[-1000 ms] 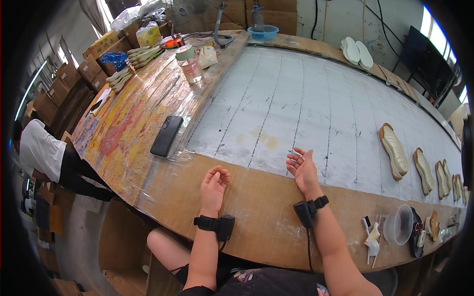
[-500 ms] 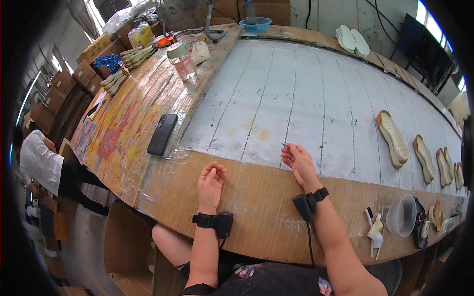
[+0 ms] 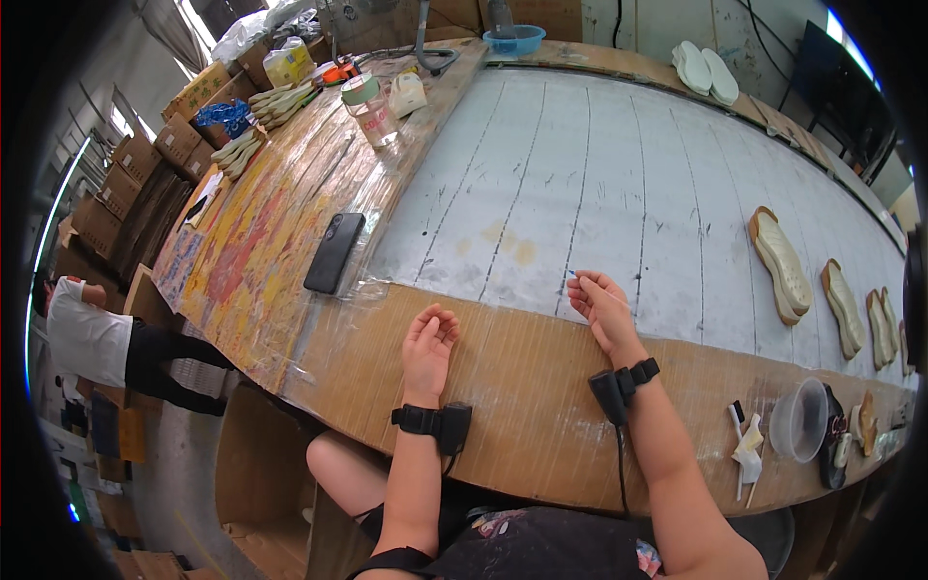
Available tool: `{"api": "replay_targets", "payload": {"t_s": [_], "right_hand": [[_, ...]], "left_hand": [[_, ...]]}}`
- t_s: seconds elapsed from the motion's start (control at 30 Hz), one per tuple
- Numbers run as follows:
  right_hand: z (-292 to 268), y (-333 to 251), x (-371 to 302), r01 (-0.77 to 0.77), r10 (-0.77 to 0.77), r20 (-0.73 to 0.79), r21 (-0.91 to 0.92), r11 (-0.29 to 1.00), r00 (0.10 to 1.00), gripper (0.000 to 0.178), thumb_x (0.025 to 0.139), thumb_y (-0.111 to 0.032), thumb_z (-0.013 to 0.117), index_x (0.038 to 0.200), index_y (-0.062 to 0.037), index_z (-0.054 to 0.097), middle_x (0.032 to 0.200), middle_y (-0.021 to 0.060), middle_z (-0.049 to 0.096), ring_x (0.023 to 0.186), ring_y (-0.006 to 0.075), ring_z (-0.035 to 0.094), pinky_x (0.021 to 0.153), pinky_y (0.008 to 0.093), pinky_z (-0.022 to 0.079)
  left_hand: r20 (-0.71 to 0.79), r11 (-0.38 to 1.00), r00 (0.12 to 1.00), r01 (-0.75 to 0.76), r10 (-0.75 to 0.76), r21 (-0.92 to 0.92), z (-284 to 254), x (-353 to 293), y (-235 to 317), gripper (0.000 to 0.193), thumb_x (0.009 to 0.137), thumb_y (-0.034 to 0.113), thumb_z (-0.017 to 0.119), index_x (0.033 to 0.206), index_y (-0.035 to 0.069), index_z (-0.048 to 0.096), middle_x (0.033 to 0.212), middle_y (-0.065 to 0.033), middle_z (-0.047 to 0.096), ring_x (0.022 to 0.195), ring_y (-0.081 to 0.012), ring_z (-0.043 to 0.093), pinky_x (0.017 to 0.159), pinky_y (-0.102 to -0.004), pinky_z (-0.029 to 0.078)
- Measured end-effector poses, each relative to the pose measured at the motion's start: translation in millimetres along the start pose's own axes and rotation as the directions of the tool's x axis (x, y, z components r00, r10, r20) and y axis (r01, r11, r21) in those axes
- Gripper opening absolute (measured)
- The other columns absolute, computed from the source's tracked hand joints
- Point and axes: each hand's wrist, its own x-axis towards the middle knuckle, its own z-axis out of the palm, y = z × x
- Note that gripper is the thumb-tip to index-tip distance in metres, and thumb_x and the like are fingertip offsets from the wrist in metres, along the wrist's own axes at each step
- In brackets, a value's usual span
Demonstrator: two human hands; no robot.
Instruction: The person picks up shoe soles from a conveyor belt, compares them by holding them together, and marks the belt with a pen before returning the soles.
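My left hand [image 3: 431, 340] hovers palm up over the near cardboard strip, its fingers curled in toward the thumb; nothing shows in them. To its right, above the near edge of the white work surface [image 3: 541, 193], my right hand [image 3: 603, 307] is in a pinch. A tiny bluish tip [image 3: 572, 275] shows at its fingertips, too small to name. Both wrists wear black straps with a small box and cable. Farther right, several cream shoe soles [image 3: 781, 266] with brown edges stand in a row on the white surface.
A black phone [image 3: 334, 253] lies on the plastic-covered left table, near a green-lidded bottle [image 3: 369, 111]. A clear tub [image 3: 798, 420] and a brush [image 3: 738, 419] sit at the right front. White soles [image 3: 706, 72] and a blue basin [image 3: 515, 41] stand at the back. A person [image 3: 92, 329] bends at far left.
The whole view has shifted slightly, moving the table rightward and upward in the picture. Both my hands keep nearly the same pose and place. The person at far left has changed posture a little.
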Motion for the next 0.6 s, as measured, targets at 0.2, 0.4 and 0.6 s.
{"api": "replay_targets", "payload": {"t_s": [0.2, 0.4, 0.6], "right_hand": [[-7.8, 0.1, -0.1, 0.035, -0.035, -0.028, -0.017, 0.999, 0.999, 0.022, 0.084, -0.013, 0.052, 0.102, -0.0010, 0.051, 0.092, 0.0077, 0.057, 0.081, 0.0119, 0.053, 0.074, 0.0243, 0.044], [-6.1, 10.8, 7.1, 0.035, -0.035, -0.017, -0.027, 0.999, 0.999, 0.027, 0.082, -0.014, 0.054, 0.104, 0.0010, 0.050, 0.092, 0.0088, 0.058, 0.082, 0.0124, 0.054, 0.074, 0.0236, 0.045], [-7.8, 9.7, 4.7, 0.035, -0.035, -0.014, -0.002, 0.999, 0.999, 0.026, 0.082, -0.014, 0.055, 0.103, 0.0007, 0.051, 0.090, 0.0083, 0.058, 0.079, 0.0113, 0.055, 0.071, 0.0224, 0.046]], "left_hand": [[0.033, 0.999, 0.999, 0.024, -0.025, 0.020, -3.2, 4.8, -8.0, 0.021, 0.086, 0.007, 0.046, 0.106, 0.003, 0.049, 0.095, -0.0082, 0.056, 0.088, -0.0163, 0.054, 0.078, -0.0284, 0.046], [0.025, 0.999, 0.999, 0.038, -0.038, 0.014, -16.2, 7.8, -8.3, 0.020, 0.086, 0.008, 0.047, 0.106, 0.004, 0.050, 0.095, -0.0068, 0.057, 0.087, -0.0150, 0.054, 0.078, -0.0275, 0.044], [0.006, 0.996, 1.000, -0.023, 0.023, 0.085, -12.8, 6.2, -8.7, 0.021, 0.087, 0.009, 0.045, 0.107, 0.005, 0.049, 0.096, -0.0063, 0.056, 0.087, -0.0140, 0.054, 0.078, -0.0268, 0.044]]}}
